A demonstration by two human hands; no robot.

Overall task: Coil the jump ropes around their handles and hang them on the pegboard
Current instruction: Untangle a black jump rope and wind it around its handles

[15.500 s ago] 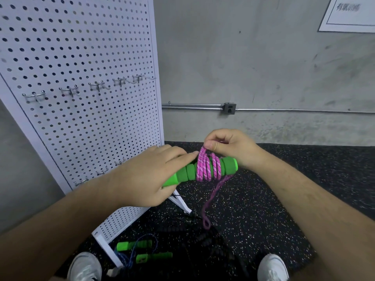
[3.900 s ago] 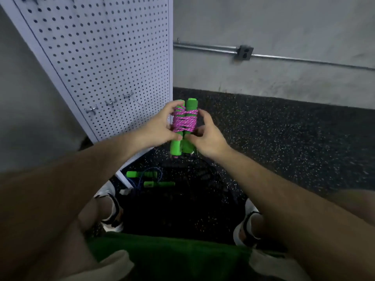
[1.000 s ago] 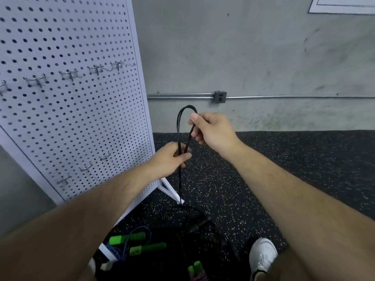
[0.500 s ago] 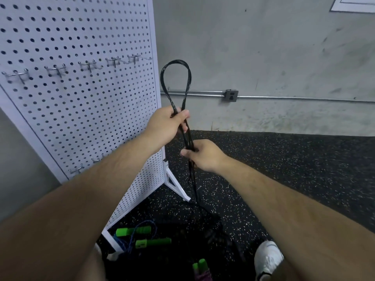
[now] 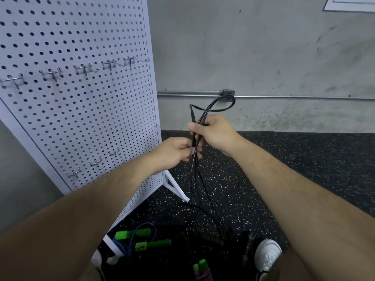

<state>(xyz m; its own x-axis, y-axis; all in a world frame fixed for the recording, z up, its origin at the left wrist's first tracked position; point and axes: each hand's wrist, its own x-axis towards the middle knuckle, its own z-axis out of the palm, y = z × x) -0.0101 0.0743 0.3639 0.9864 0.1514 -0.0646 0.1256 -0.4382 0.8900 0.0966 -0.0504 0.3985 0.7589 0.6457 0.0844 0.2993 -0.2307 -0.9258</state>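
Right fingers [image 5: 195, 128] are clamping a bunch of strands of the black jump rope [image 5: 213, 108], thumb pressing across the front. The right hand [image 5: 216, 134] is holding it up in front of the wall. Just below, the left fingers [image 5: 187, 148] are pinching the same strands, with the left hand [image 5: 173, 153] sitting just under the right.

Above the right fist the rope is arching out in a couple of loose loops, leaning to the right. Below the left hand the strands are dropping to the floor [image 5: 294, 169], where they are fading into the dark speckled rubber and getting hard to follow. Its handles — I cannot tell where they are lying.

To the left the white pegboard [image 5: 85, 110] is standing on its frame, with a row of metal hooks [image 5: 51, 73] running across the upper part and a few more lower down. By the board's foot a blue jump rope [image 5: 142, 238] with green handles is lying loose on the floor. At the bottom edge a pink jump rope [image 5: 200, 270] is sitting wound round its green handles — near a white shoe [image 5: 267, 253]. Behind everything a grey concrete wall [image 5: 253, 47] is carrying a metal pipe [image 5: 294, 96].
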